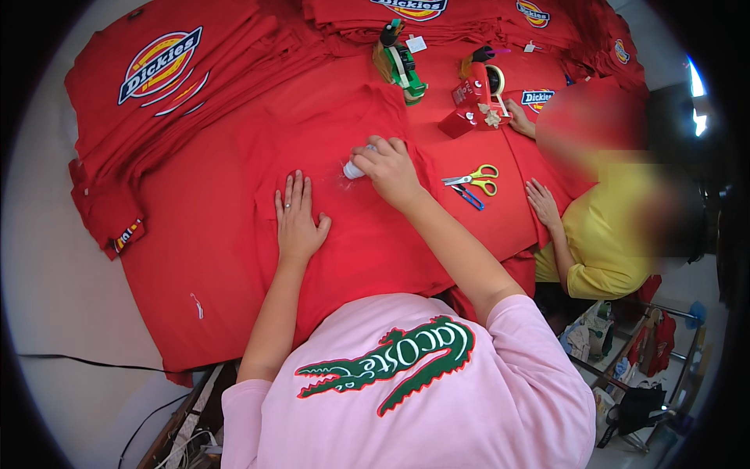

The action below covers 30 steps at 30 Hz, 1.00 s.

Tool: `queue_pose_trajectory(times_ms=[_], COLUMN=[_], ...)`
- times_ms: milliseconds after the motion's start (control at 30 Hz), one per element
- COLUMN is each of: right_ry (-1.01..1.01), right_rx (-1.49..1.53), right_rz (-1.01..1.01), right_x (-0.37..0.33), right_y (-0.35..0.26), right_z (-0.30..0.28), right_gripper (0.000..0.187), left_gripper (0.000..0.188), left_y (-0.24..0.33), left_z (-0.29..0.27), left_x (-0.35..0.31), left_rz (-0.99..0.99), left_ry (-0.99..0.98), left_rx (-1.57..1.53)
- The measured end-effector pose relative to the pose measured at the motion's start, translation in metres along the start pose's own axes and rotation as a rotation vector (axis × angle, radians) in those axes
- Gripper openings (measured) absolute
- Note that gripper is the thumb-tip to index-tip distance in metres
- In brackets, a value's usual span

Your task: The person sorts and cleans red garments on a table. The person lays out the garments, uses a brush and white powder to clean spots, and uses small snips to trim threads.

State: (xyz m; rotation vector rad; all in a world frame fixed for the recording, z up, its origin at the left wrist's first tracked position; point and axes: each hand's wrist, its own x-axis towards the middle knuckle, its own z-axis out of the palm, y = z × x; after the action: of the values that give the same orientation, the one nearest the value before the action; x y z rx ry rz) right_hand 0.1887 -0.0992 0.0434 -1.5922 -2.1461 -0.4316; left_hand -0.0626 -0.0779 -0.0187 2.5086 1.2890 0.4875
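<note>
Fingers [376,145] of the right hand [392,170] wrap round a small white cylindrical object [353,170], down at the red cloth garment [351,242], right beside pale marks [341,186]! The left hand [299,228] lies flat there, fingers slightly parted. Rightward, yellow-handled metal scissors [483,179] by slim blue snips [471,200]; farther out, a yellow-sleeved co-worker's hand [544,205].

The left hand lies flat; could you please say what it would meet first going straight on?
Sliding over the red garment, the left hand would probably first meet the piled red shirts beyond, though depth is unclear.
</note>
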Motion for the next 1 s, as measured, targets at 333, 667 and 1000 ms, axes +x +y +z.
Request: queue_pose_trajectory(times_ms=[333,667,1000], right_ry=[-0.038,-0.026,0.107], right_rx=[0.019,0.027,0.010], right_rz=[-0.021,0.044,0.015], right_x=[-0.007,-0.020,-0.007], right_y=[0.005,0.008,0.012], right_z=[0.002,0.009,-0.009], right_gripper=[0.013,0.014,0.014], left_gripper=[0.081,0.081,0.081], left_y=[0.004,0.003,0.001], left_z=[-0.003,-0.001,0.003], left_x=[-0.005,-0.001,-0.001], left_rz=[-0.031,0.001,0.004], left_ry=[-0.035,-0.012,0.002], left_rx=[-0.008,0.014,0.017])
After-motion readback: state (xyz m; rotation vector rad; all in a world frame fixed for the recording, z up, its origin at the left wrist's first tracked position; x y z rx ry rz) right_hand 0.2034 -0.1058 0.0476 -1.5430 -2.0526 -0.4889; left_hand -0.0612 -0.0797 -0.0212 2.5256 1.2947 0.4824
